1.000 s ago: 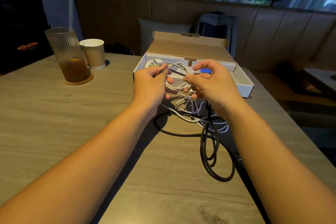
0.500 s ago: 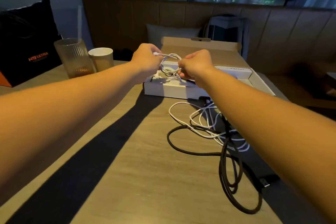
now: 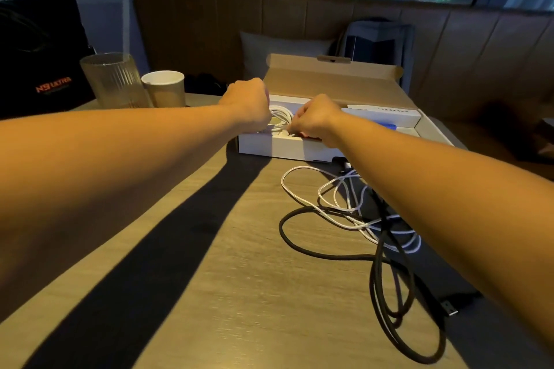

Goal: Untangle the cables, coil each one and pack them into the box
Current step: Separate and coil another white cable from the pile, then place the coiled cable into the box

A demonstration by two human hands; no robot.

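1. Wooden counter (image 3: 239, 278) before a padded bench and a window; an open box (image 3: 281, 148) stands at 12 o'clock.
2. Both arms reach straight out, backs of the hands up. The left hand (image 3: 248, 102) and right hand (image 3: 314, 120) are fisted, fingers curled on a white coil (image 3: 280, 114) inside the box's 9 o'clock end.
3. A white cable (image 3: 302, 168) and a black cable (image 3: 335, 255) lie tangled on the counter at 4 o'clock, partly under the right forearm.
4. A black bag (image 3: 45, 54) at 10 o'clock reads "N9 ULTRA" in orange; a glass (image 3: 111, 81) and a cup (image 3: 165, 88) stand just beside it.

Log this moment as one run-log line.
step: packing | left hand, right hand: grip coiled white cable at open white cardboard box | wooden table: long black cable, loose white cable tangled
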